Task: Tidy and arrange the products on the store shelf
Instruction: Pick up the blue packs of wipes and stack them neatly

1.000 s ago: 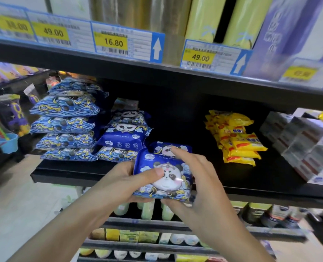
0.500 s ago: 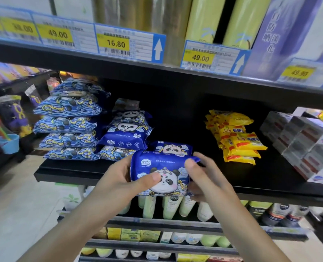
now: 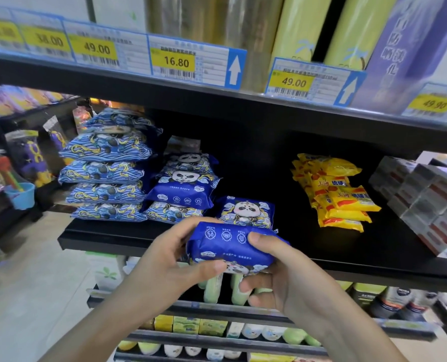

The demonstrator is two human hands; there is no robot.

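Observation:
A blue panda wipes pack (image 3: 230, 246) is held at the front edge of the black shelf (image 3: 112, 237), tipped so its dark blue side faces up. My left hand (image 3: 176, 265) grips its left end, thumb along the lower edge. My right hand (image 3: 277, 280) holds the right end, thumb on top and fingers curled underneath. Just behind it another panda pack (image 3: 245, 211) lies on the shelf. To the left stand a short pile of panda packs (image 3: 183, 188) and a taller pile of wave-patterned packs (image 3: 104, 173).
Yellow soap packs (image 3: 337, 192) are stacked on the shelf at right, with grey-white boxes (image 3: 426, 199) further right. Bare black shelf lies between the panda packs and the soap. Price tags (image 3: 176, 61) line the upper shelf edge. Bottles and small boxes (image 3: 185, 323) fill the lower racks.
The pack has been rotated in my hands: its panda face, earlier towards me, now points down and its blue side is up. My right hand moved from beside it to gripping it.

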